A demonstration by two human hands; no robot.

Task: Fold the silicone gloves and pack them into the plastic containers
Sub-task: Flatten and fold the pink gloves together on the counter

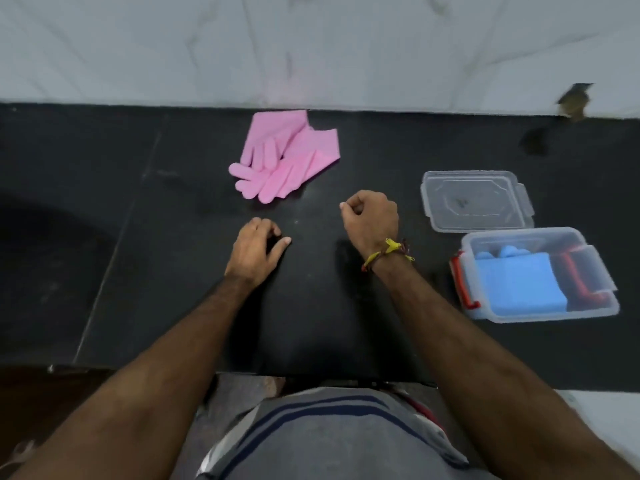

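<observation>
Two pink silicone gloves (284, 155) lie flat and overlapping near the back of the black counter (104, 202), fingers pointing toward me. To the right stands a clear plastic container (533, 275) with red latches, holding folded blue gloves (519, 284). Its clear lid (476, 200) lies flat just behind it. My left hand (256, 251) hovers over the counter below the pink gloves, fingers curled and holding nothing. My right hand (370, 216) is loosely fisted to the right of the pink gloves, empty, with a thread band on the wrist.
A white marbled wall (311, 46) runs behind the counter. A chipped dark spot (573, 102) marks the wall's base at the far right. The counter's front edge is near my body.
</observation>
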